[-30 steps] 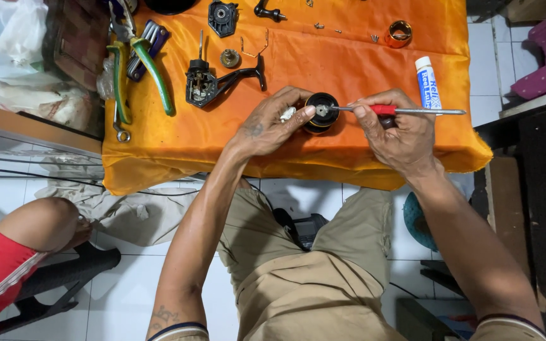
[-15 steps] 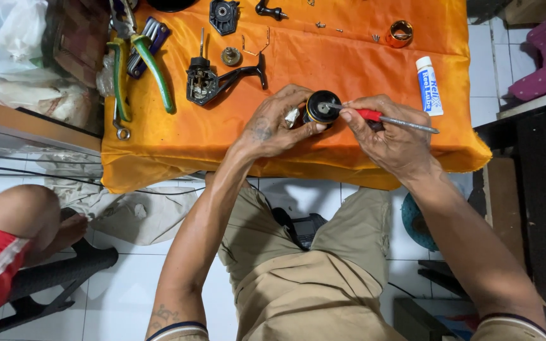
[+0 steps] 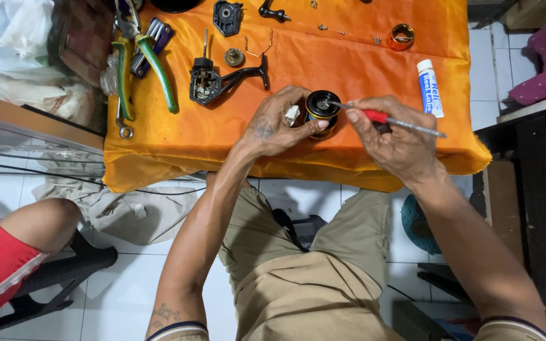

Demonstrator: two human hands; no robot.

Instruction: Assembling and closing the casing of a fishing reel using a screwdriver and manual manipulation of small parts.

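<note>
Sitting at a low table draped in an orange cloth (image 3: pixel 191 139), the person works over a small black spool with a gold rim (image 3: pixel 321 108), which looks like part of a fishing reel. The left hand (image 3: pixel 277 126) is curled around that spool from the left side, thumb and fingers pinching it just above the cloth near the table's front edge, with a scrap of white tissue (image 3: pixel 292 113) tucked against the palm. The right hand (image 3: pixel 392 136) is closed on a thin tool with a red handle and a metal shaft (image 3: pixel 387 119); one end touches the top of the spool, the other sticks out to the right past the knuckles.

Behind the hands lies a black reel body with its crank arm (image 3: pixel 219 81), and a small brass gear (image 3: pixel 234 57) sits just beyond it. Green-handled pliers (image 3: pixel 139 69) rest at the left edge of the cloth. A white and blue tube (image 3: pixel 430 88) lies to the right, well apart from the spool, and an orange ring-shaped part (image 3: pixel 402 35) sits near the far right corner. Someone else's knee in red shorts (image 3: pixel 7 259) shows at lower left.
</note>
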